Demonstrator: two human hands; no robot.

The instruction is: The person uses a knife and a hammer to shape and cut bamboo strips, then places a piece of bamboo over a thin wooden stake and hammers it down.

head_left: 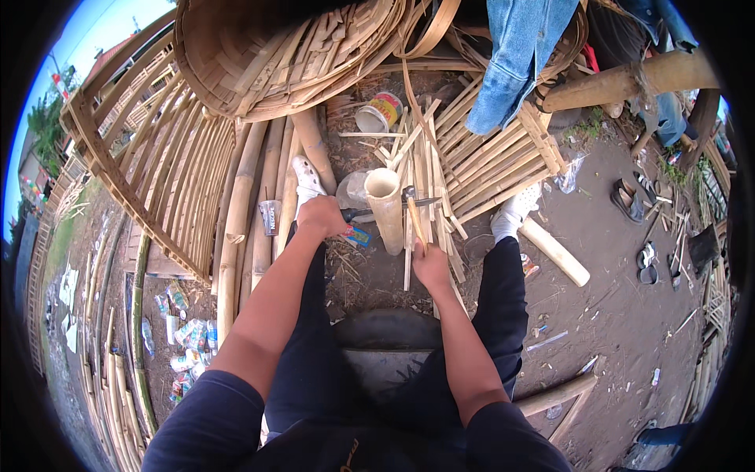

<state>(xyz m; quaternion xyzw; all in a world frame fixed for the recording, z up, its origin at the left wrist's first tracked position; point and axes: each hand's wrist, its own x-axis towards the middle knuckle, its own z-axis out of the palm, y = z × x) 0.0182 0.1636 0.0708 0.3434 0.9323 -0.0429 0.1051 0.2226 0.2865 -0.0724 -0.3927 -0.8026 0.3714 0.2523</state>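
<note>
My left hand (321,218) is closed around the handle of a dark-bladed knife (358,213). The blade points right toward an upright hollow bamboo post (385,216), and a dark length shows again past the post's right side. In my right hand (430,267) is a hammer (415,219), gripped low on its wooden handle, with its dark head up beside the post. Several split bamboo strips (429,169) lie just behind and right of the hammer. The post stands on the ground between my feet.
Bamboo poles (245,197) and a slatted bamboo frame (173,157) stand at left. Woven baskets (307,63) hang over the far side. A slatted panel (499,169) lies far right, near a cut bamboo length (555,250). Denim cloth (519,59) hangs above; a white bucket (379,112) sits behind.
</note>
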